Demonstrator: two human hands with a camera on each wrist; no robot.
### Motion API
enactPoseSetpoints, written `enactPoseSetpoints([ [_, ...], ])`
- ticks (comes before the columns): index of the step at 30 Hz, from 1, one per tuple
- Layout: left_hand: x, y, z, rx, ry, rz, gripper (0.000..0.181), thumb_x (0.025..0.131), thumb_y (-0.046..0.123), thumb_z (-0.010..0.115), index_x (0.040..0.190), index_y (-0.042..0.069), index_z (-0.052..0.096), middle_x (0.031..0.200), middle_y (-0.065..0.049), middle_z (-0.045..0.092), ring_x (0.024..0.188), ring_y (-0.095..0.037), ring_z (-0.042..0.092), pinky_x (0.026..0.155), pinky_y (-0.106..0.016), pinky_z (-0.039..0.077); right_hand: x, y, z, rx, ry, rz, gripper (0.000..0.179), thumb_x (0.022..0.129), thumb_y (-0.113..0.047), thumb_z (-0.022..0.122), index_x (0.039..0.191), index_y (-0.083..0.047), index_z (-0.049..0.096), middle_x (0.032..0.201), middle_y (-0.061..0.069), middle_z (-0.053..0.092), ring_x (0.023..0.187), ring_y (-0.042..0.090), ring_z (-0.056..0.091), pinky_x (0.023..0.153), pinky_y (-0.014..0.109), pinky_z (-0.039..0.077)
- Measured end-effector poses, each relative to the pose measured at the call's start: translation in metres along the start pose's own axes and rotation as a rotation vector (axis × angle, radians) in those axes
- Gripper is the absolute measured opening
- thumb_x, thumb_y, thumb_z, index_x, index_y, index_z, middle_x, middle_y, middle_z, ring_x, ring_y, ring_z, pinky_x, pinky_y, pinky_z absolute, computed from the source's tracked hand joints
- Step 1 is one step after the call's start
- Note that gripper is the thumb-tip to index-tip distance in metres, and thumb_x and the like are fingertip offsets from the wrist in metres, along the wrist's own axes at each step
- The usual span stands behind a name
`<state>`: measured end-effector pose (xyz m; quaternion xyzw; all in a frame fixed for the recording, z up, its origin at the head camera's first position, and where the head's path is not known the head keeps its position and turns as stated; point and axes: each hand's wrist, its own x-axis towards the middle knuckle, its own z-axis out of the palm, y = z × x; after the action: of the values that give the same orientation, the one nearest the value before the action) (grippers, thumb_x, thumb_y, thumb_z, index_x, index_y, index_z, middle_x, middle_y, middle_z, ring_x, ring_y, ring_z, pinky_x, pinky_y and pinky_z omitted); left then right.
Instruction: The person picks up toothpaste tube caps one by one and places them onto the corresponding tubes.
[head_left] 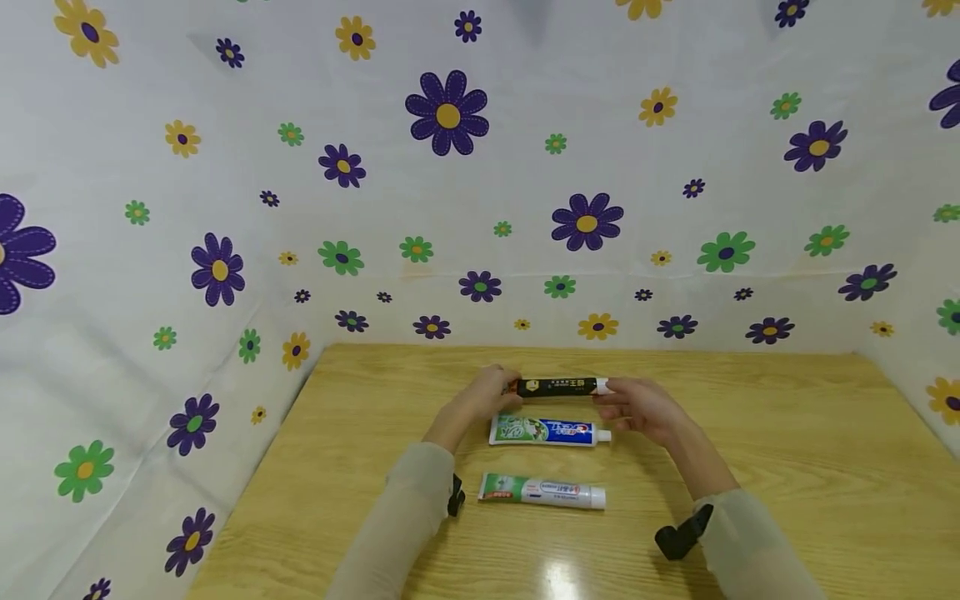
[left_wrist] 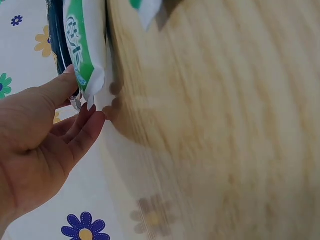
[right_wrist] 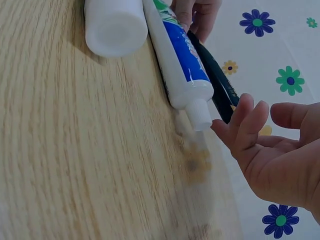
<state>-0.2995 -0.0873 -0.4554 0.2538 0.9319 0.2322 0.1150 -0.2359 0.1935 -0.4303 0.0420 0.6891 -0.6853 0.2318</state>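
Note:
Three toothpaste tubes lie in rows across the table. At the far row, my left hand (head_left: pixel 476 400) pinches the tail end of the black toothpaste tube (head_left: pixel 558 387) between thumb and fingers. My right hand (head_left: pixel 648 408) is at that tube's white cap (head_left: pixel 603 386), its fingers loosely bent and the thumb apart from them in the right wrist view; there the cap is hidden behind the fingers. Just nearer lies the blue-and-green toothpaste tube (head_left: pixel 562 432), its white cap pointing right. Nearest is a white-and-green toothpaste tube (head_left: pixel 547 492), also cap to the right.
The wooden table (head_left: pixel 360 467) ends at a flower-printed white cloth (head_left: pixel 510 175) behind the black tube. More of this cloth hangs at the left and right. A black strap mount sits on each wrist.

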Motion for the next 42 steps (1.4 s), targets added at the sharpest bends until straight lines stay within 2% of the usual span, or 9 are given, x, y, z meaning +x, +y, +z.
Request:
enactPoseSetpoints([
  [5, -0.002, -0.001, 0.000, 0.027, -0.021, 0.006, 0.044, 0.098, 0.021, 0.063, 0.137, 0.000, 0.055, 0.126, -0.019, 0.051, 0.108, -0.027, 0.054, 0.091, -0.039, 0.049, 0.005, 0.001, 0.002, -0.067, 0.013, 0.015, 0.056, 0.107, -0.021, 0.039, 0.151, 0.009, 0.023, 0.143, 0.032, 0.046, 0.077, 0.010, 0.062, 0.062, 0.021, 0.049],
  [11, -0.003, -0.005, 0.002, 0.060, -0.030, -0.011, 0.044, 0.099, 0.021, 0.063, 0.137, 0.002, 0.055, 0.130, -0.020, 0.048, 0.108, -0.028, 0.057, 0.092, -0.038, 0.051, 0.010, 0.005, 0.005, -0.135, 0.001, 0.036, 0.060, 0.107, -0.021, 0.039, 0.154, 0.009, 0.016, 0.143, 0.029, 0.047, 0.075, 0.010, 0.059, 0.063, 0.022, 0.050],
  [17, -0.003, -0.006, 0.004, 0.035, -0.030, -0.027, 0.044, 0.099, 0.020, 0.063, 0.139, 0.004, 0.054, 0.129, -0.019, 0.045, 0.108, -0.028, 0.056, 0.094, -0.040, 0.050, 0.012, 0.009, 0.006, -0.182, 0.029, 0.051, 0.059, 0.105, -0.018, 0.042, 0.152, 0.010, 0.021, 0.134, 0.027, 0.053, 0.069, 0.010, 0.057, 0.060, 0.022, 0.049],
  [23, -0.004, -0.007, 0.004, 0.046, -0.010, -0.048, 0.048, 0.099, 0.022, 0.064, 0.143, 0.009, 0.051, 0.130, -0.016, 0.046, 0.106, -0.024, 0.056, 0.095, -0.039, 0.050, 0.014, 0.012, 0.005, -0.177, 0.041, 0.065, 0.059, 0.105, -0.019, 0.043, 0.153, 0.010, 0.021, 0.130, 0.024, 0.055, 0.068, 0.010, 0.057, 0.061, 0.023, 0.050],
  [32, -0.004, -0.006, 0.002, 0.077, -0.035, -0.083, 0.055, 0.098, 0.023, 0.064, 0.149, 0.013, 0.044, 0.137, -0.017, 0.045, 0.111, -0.027, 0.057, 0.098, -0.041, 0.049, 0.015, 0.013, 0.002, -0.176, 0.028, 0.060, 0.057, 0.106, -0.018, 0.040, 0.152, 0.010, 0.022, 0.121, 0.021, 0.058, 0.067, 0.010, 0.056, 0.060, 0.024, 0.050],
  [37, -0.003, -0.008, 0.000, 0.040, -0.037, -0.117, 0.059, 0.099, 0.023, 0.062, 0.152, 0.015, 0.039, 0.143, -0.018, 0.041, 0.119, -0.031, 0.056, 0.101, -0.045, 0.048, 0.016, 0.013, -0.003, -0.158, 0.027, 0.053, 0.055, 0.107, -0.018, 0.039, 0.152, 0.010, 0.023, 0.111, 0.016, 0.060, 0.067, 0.011, 0.056, 0.060, 0.024, 0.051],
  [42, -0.006, -0.009, -0.006, -0.003, -0.021, -0.122, 0.058, 0.100, 0.022, 0.060, 0.153, 0.013, 0.036, 0.147, -0.021, 0.036, 0.120, -0.032, 0.054, 0.102, -0.046, 0.046, 0.013, 0.010, -0.007, -0.176, 0.022, 0.009, 0.056, 0.107, -0.018, 0.039, 0.151, 0.011, 0.023, 0.115, 0.021, 0.060, 0.071, 0.012, 0.057, 0.062, 0.025, 0.052],
])
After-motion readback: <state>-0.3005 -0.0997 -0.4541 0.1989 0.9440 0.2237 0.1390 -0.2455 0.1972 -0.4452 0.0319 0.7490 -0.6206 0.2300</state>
